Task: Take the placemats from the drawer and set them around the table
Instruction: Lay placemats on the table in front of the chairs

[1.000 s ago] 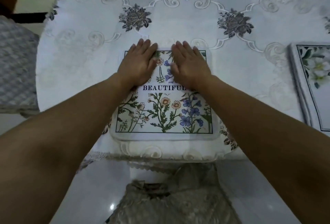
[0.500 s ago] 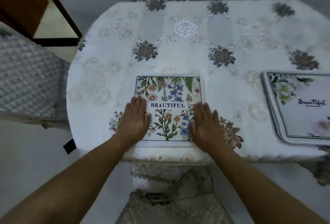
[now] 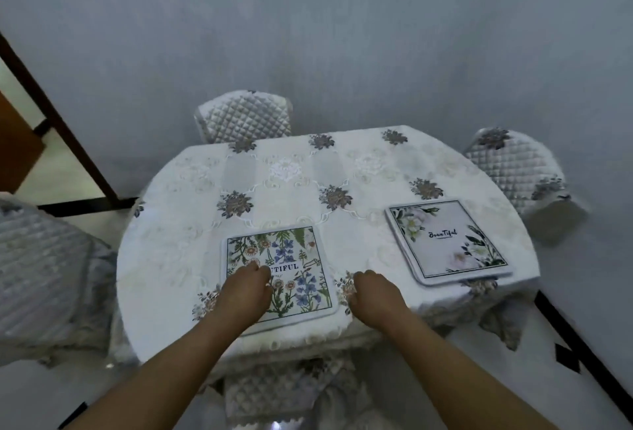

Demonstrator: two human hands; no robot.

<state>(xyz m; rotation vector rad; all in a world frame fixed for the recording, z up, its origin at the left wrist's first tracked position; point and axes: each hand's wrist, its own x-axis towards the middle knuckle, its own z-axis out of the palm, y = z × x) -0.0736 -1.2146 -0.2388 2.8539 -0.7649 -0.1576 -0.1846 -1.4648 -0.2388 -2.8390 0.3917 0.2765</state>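
Hands have pulled back toward me since half a second ago: both were pressed flat on the wildflower placemat (image 3: pixel 279 270), and now my left hand (image 3: pixel 245 294) sits with fingers curled loosely over its near-left part, covering the start of the printed word, while my right hand (image 3: pixel 375 294) has slid off the mat and rests just beside its right edge on the tablecloth (image 3: pixel 178 258), fingers bent inward. Neither grip holds anything; both look half-curled, not clamped. I see much more of the room than before, since the view has risen and drawn away: the whole desk now shows, plus quilted chair backs at the far side (image 3: pixel 245 116) and far right (image 3: pixel 512 169). The wildflower placemat lies flat at the near edge of the desk. The white-blossom placemat (image 3: pixel 448 241) lies well apart to its right, turned slightly, now fully in view.
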